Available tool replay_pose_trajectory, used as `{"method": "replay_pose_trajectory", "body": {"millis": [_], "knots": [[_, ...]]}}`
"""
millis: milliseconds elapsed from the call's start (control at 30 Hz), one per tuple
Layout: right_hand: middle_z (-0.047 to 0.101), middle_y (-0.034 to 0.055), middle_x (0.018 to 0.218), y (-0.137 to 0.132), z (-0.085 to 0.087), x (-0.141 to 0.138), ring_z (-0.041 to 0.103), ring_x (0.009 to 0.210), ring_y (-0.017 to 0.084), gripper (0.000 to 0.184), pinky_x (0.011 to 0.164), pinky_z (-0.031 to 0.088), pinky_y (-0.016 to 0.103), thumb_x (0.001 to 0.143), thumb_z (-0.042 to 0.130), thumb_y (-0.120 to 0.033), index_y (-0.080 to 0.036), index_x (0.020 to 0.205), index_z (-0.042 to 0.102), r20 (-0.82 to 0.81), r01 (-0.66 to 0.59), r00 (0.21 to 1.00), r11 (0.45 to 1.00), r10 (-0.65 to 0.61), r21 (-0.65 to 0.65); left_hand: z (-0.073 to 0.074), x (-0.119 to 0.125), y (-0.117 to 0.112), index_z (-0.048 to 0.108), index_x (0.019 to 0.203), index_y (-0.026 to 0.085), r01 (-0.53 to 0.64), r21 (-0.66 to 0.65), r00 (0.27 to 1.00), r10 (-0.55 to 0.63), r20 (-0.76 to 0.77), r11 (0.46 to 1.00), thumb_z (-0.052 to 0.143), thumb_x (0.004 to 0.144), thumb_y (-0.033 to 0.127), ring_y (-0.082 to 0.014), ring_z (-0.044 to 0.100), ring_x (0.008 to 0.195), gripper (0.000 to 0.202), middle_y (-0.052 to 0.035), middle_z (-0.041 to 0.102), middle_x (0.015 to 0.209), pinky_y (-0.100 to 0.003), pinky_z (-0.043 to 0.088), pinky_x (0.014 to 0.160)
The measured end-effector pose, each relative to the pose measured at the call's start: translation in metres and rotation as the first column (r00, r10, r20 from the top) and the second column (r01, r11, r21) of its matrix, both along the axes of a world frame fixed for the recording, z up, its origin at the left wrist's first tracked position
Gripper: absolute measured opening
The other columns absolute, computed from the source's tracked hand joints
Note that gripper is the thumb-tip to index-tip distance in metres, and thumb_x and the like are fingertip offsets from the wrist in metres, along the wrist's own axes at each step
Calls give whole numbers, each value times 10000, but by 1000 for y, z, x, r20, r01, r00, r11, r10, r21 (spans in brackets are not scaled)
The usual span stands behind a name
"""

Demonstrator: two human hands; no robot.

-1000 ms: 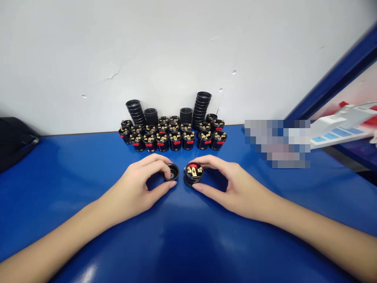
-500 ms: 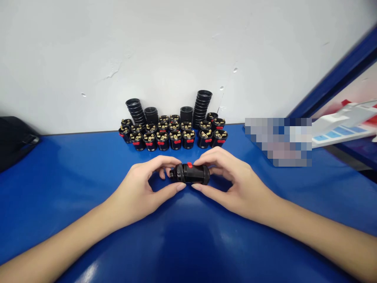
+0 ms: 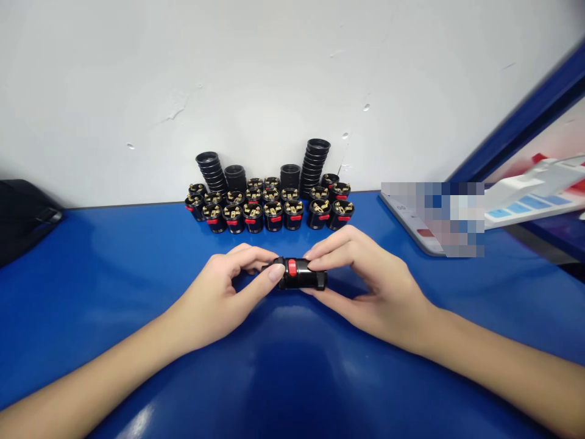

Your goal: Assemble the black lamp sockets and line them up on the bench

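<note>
Nearest me, the glossy blue table [image 3: 292,378] spreads out at 6 o'clock from the black cylinder [image 3: 302,275] I'm gripping with both hands. Its long axis lies sideways, 9 to 3 o'clock, dipping slightly toward me at the 3 end; its red tab [image 3: 293,267] faces up. My left hand [image 3: 212,292] closes around the 9 o'clock end, thumb on top, mostly hiding that end. My right hand [image 3: 379,286] pinches the 3 o'clock half, fingertips over the top, thumb underneath.

Beyond, from 10 to 1 o'clock, stand upright black housings [image 3: 273,221] with brass terminals and red tabs. A partly pixelated grey device [image 3: 402,213] sits between 2 and 3, a black bag [image 3: 25,219] just past 9. Behind the housings, stacked black rings [image 3: 313,171] rise before the white wall [image 3: 274,73].
</note>
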State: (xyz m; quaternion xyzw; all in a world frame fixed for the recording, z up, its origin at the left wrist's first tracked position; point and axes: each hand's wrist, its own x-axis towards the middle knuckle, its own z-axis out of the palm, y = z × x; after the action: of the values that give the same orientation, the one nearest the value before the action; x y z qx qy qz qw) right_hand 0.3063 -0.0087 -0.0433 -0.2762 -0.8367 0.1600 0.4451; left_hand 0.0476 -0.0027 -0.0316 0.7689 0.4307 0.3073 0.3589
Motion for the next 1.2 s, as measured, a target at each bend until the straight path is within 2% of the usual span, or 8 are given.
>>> {"method": "replay_pose_trajectory", "body": {"millis": [233, 400, 533, 700, 833, 900, 1000, 1200], "knots": [[703, 74, 1082, -4, 2, -2, 746, 1024, 229, 320, 873, 677, 402, 949, 671, -6, -269, 1126, 630, 69, -22, 998, 992, 14, 123, 0, 1, 0, 802, 897, 245, 3, -7, 1000, -3, 4, 1000, 593, 1060, 494, -167, 671, 833, 364, -4, 750, 870, -304, 500, 743], [727, 70, 1075, -3, 2, -1, 745, 955, 230, 258, 794, 682, 383, 961, 729, -97, -275, 1129, 648, 32, 8, 999, 999, -10, 49, -3, 0, 1, 787, 1136, 269, 5, 27, 999, -6, 38, 1000, 695, 1015, 431, -187, 710, 903, 222, -8, 791, 1003, -336, 541, 823], [725, 66, 1057, -2, 1, -1, 735, 935, 228, 258, 792, 694, 386, 940, 800, -171, -264, 1132, 657, -1, 8, 1000, 996, -8, -90, -5, -1, 0, 713, 1258, 274, 39, 243, 998, -48, 30, 969, 800, 954, 301, -197, 710, 1053, 318, -22, 774, 1149, -359, 559, 957], [692, 63, 1064, -3, 2, -2, 754, 956, 207, 234, 860, 719, 359, 942, 808, -203, -241, 1134, 681, -32, -4, 999, 964, -5, -265, -7, -1, 0, 612, 1344, 290, 120, 501, 993, -102, -63, 857, 774, 968, 172, -204, 648, 1225, 427, -41, 732, 1288, -396, 504, 1104], [702, 66, 1077, -3, 1, -2, 763, 978, 210, 244, 882, 720, 362, 934, 823, -211, -232, 1136, 687, -37, -11, 999, 963, 2, -269, -10, -1, -3, 427, 1524, 304, 81, 395, 995, -50, -86, 915, 843, 925, 370, -256, 629, 1265, 732, -82, 674, 1373, -448, 497, 1093], [710, 70, 1070, -2, 1, -1, 762, 963, 211, 240, 857, 718, 357, 932, 830, -217, -230, 1126, 690, -23, -13, 1000, 970, 8, -243, -10, -1, -4, 366, 1556, 294, 60, 283, 995, -35, -91, 957, 712, 1019, 426, -255, 666, 1190, 651, -70, 721, 1252, -468, 497, 1061], [722, 77, 1067, -1, 1, -1, 756, 957, 216, 239, 837, 713, 363, 935, 830, -214, -231, 1126, 686, -1, -17, 1000, 981, 17, -192, -9, 0, -4, 401, 1515, 286, 65, 210, 992, -39, -123, 976, 514, 1114, 368, -232, 702, 1051, 424, -23, 758, 1046, -467, 493, 1018], [728, 77, 1077, -2, 0, 0, 760, 962, 227, 239, 844, 720, 380, 934, 832, -225, -249, 1125, 690, -8, 2, 1000, 974, -4, -226, -9, 0, -4, 418, 1476, 307, 65, 264, 997, -54, -49, 962, 711, 1011, 300, -236, 724, 1135, 550, -39, 762, 1170, -443, 513, 1049]]}}
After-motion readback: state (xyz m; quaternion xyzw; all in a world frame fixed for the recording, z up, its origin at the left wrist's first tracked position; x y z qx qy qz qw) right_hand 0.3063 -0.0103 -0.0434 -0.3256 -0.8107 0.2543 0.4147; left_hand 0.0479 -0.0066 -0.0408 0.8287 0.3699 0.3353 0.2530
